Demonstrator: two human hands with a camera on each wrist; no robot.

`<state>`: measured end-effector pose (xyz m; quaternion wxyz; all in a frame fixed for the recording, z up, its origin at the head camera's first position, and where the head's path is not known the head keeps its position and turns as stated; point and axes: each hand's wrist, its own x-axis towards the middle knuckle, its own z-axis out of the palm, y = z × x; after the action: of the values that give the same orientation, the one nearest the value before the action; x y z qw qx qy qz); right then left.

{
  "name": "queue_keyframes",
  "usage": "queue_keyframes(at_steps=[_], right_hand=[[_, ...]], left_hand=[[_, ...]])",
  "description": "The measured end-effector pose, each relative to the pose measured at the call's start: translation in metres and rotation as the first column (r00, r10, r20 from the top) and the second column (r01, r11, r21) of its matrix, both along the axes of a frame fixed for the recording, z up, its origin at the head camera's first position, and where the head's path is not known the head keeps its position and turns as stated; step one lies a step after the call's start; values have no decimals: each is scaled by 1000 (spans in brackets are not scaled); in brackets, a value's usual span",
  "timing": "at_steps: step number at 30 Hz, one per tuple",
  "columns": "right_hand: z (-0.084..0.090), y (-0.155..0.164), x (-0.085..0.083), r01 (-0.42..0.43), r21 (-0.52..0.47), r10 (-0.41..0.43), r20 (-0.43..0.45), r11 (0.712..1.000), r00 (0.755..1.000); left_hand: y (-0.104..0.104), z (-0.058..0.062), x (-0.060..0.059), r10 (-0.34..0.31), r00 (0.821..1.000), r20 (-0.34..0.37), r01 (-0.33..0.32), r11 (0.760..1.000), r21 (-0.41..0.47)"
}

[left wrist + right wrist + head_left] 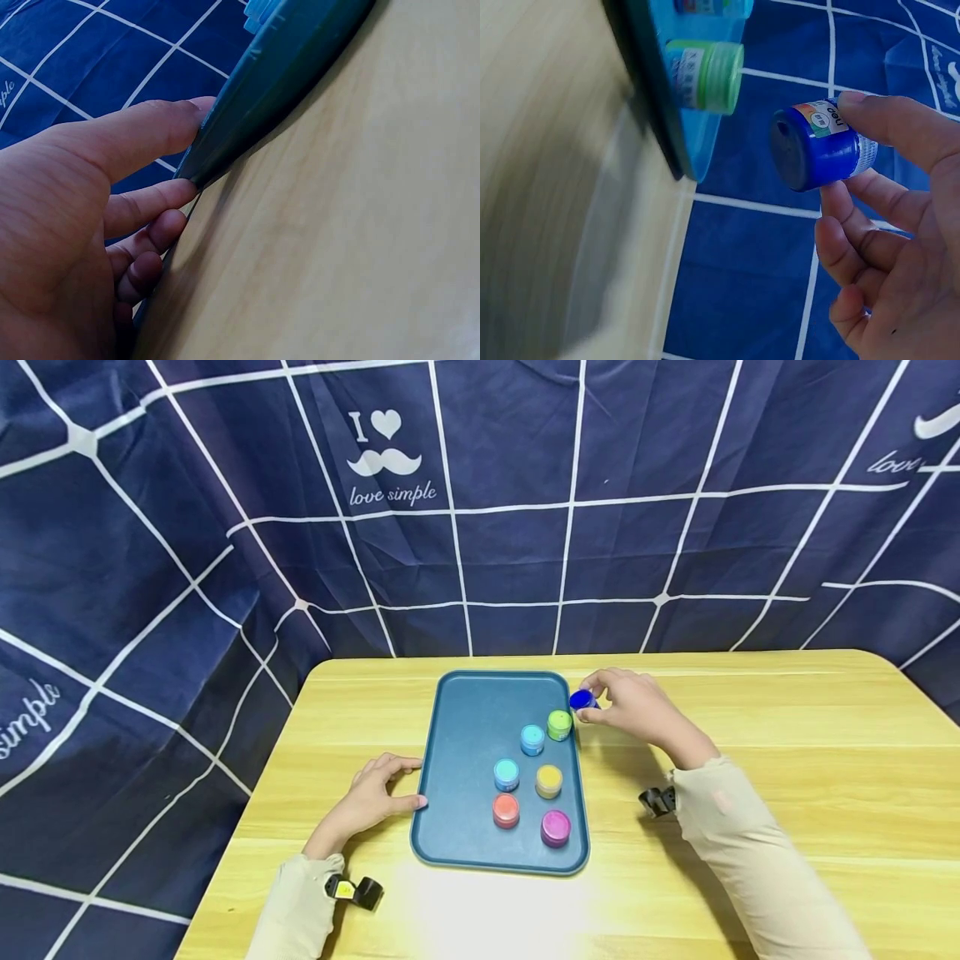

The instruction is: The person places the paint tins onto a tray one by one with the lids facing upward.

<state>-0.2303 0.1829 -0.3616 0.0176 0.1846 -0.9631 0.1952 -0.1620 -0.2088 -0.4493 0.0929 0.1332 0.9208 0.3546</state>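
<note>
My right hand [633, 706] pinches a dark blue paint jar [817, 146] between thumb and fingers. In the right wrist view the jar is off the table, just outside the tray's far right edge, close to a green jar [558, 725]. At the left side of the dark teal tray [468, 718], my left hand [377, 793] holds the rim. The left wrist view shows its thumb [161, 127] over the rim, with the index finger against the outer side and the other fingers curled below.
Several more jars stand on the tray's right half: two light blue [532, 740], one yellow [549, 782], one coral red [506, 810] and one magenta [556, 828]. The wooden table [787, 760] ends at a navy curtain [510, 560] with white lines.
</note>
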Motion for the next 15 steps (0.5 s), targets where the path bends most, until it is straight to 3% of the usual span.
queue_keyframes(at_steps=[6, 15], right_hand=[[5, -15, 1, -34, -39, 35, 13, 999, 999], [11, -36, -1, -102, -13, 102, -15, 995, 995]], left_hand=[[-1, -1, 0, -1, 1000, 3, 1, 1000, 6], [0, -1, -1, -3, 1000, -4, 3, 1000, -1]])
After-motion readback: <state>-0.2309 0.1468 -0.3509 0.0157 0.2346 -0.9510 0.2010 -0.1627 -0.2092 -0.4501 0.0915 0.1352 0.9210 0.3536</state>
